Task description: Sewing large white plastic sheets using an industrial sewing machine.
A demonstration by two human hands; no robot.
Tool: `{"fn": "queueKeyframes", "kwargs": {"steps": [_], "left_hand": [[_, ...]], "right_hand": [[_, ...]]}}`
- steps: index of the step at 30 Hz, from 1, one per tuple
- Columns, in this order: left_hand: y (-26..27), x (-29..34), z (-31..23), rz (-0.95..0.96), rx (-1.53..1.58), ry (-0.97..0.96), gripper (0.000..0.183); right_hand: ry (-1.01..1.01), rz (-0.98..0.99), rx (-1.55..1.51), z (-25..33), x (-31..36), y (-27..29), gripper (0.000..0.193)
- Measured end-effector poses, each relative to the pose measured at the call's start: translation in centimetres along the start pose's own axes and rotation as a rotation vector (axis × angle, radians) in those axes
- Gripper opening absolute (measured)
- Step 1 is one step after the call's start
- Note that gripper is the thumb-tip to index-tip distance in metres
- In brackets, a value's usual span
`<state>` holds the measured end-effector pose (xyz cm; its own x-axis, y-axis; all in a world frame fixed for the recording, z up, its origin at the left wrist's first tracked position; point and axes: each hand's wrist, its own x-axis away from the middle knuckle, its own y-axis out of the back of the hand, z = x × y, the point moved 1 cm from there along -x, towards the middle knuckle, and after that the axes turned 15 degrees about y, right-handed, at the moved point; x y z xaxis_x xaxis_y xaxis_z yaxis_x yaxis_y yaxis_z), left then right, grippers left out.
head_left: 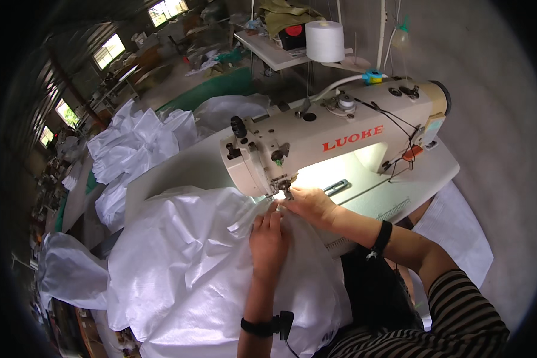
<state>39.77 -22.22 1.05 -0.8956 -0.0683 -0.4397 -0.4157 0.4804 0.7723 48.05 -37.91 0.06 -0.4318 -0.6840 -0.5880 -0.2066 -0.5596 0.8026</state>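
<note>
A large sheet of white woven plastic fabric (179, 256) spreads over the front of the sewing table and hangs down toward me. Its edge runs under the needle area of a cream sewing machine (346, 125), lit by a bright lamp. My left hand (269, 235) lies on the fabric just in front of the presser foot, fingers stretched forward. Right beside the presser foot, my right hand (310, 206) has its fingers bent and pressed together at the fabric's edge. The machine head partly hides those fingertips.
A white thread cone (325, 42) stands behind the machine. A small blue-grey tool (336, 187) lies on the white tabletop (388, 200) under the machine arm. More crumpled white fabric (140, 143) is heaped at the left. A grey wall (483, 119) rises at the right.
</note>
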Motion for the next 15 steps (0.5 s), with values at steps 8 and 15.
{"fn": "queueKeyframes", "kwargs": {"steps": [8,15], "left_hand": [[-0.2,0.1,-0.4,0.026,-0.093,0.008,0.034],[-0.4,0.5,0.3,-0.042,-0.061,0.002,0.034]], "right_hand": [[-0.267,0.27,0.062,4.2,2.0,2.5,0.018],[-0.641,0.295,-0.38,6.0,1.2,5.1,0.03]]}}
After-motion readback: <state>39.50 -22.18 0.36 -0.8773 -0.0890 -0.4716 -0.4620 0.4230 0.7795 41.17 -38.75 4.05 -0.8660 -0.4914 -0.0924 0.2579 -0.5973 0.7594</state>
